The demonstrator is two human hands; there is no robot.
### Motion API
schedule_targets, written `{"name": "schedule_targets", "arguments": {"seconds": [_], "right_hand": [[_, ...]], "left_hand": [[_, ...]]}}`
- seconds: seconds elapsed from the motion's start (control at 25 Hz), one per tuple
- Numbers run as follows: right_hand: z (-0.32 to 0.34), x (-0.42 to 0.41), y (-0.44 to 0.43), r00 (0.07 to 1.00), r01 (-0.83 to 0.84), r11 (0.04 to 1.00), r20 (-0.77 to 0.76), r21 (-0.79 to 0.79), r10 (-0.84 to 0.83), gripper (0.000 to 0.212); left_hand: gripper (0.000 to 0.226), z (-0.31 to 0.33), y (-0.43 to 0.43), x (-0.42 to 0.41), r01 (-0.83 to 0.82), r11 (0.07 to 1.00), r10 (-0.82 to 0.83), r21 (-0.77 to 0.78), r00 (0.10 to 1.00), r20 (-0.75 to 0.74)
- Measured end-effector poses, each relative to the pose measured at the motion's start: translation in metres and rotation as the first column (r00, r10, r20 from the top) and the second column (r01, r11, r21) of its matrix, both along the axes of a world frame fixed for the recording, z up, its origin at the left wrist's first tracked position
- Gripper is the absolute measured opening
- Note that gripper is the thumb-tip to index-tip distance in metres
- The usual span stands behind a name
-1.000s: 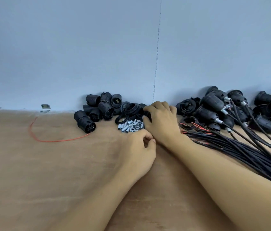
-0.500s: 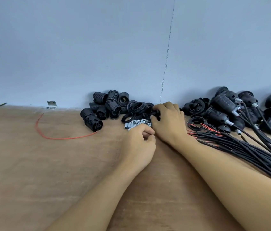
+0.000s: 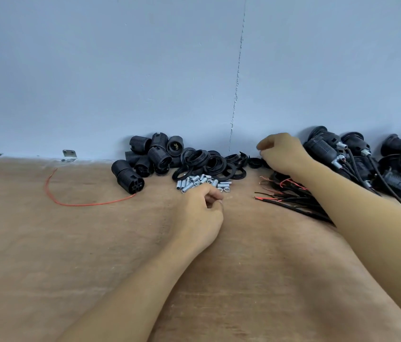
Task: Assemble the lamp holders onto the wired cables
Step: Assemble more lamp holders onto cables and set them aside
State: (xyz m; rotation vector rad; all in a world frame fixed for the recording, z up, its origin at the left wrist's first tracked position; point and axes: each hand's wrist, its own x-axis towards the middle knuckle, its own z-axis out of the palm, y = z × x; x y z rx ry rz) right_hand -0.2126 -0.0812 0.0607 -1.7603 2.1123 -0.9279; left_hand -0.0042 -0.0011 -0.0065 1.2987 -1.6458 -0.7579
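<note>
Light, rigid lamp holders [image 3: 152, 156], likely best gripped round their ribbed barrels, lie heaped against the wall, left of the limp wired cables [image 3: 300, 206], as left hand [image 3: 200, 214] and right hand [image 3: 283, 154] curl nearby, any contents impossible to tell.

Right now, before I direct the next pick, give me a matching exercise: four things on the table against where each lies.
1. red wire
2. tubes
3. rings
4. cables

a. just beyond the left hand
b. running under the right arm
c. alone, left on the table
d. heaped by the wall

Pairs: 1-c, 2-a, 3-d, 4-b.
</note>
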Motion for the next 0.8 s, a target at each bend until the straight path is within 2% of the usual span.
{"name": "schedule_targets", "arguments": {"seconds": [0.12,0.28,0.44,0.52,0.6,0.68,0.72,0.76,0.8], "right_hand": [[-0.010,0.001,-0.002,0.957,-0.055,0.995,-0.281,0.078,0.075,0.034],[-0.019,0.010,-0.007,0.868,-0.028,0.995,-0.490,0.097,0.072,0.035],[-0.023,0.021,-0.007,0.820,0.047,0.994,-0.573,0.099,0.018,0.007],[-0.024,0.021,-0.006,0.836,0.050,0.998,-0.548,0.031,-0.025,0.007],[-0.022,0.022,-0.003,0.918,0.024,0.990,-0.388,-0.140,-0.077,0.012],[-0.013,0.031,0.005,0.998,0.022,0.947,-0.053,-0.319,-0.041,0.012],[-0.007,0.037,0.010,0.989,0.009,0.946,0.143,-0.324,0.040,0.012],[-0.002,0.045,0.017,0.922,-0.064,0.962,0.355,-0.265,0.159,0.012],[0.002,0.051,0.025,0.776,-0.204,0.966,0.576,-0.156,0.257,0.013]], "left_hand": [[0.026,-0.001,-0.001,0.001,0.001,1.000,-0.001,-0.005,1.000,-0.001],[0.025,-0.001,0.000,0.002,0.004,1.000,-0.004,-0.001,1.000,0.001],[0.024,-0.002,-0.002,0.002,0.000,1.000,0.000,0.000,1.000,-0.020],[0.024,-0.003,-0.003,0.002,-0.005,1.000,0.005,-0.002,1.000,-0.027],[0.025,-0.004,-0.004,0.002,-0.019,1.000,0.019,0.003,0.999,-0.032],[0.027,-0.003,-0.005,0.002,-0.055,0.998,0.056,0.016,0.996,-0.072],[0.034,-0.002,-0.005,0.003,-0.071,0.997,0.073,0.025,0.991,-0.112],[0.049,-0.001,-0.005,0.004,-0.072,0.997,0.077,0.035,0.986,-0.150],[0.064,0.000,-0.003,0.004,-0.060,0.998,0.065,0.031,0.982,-0.177]]}}
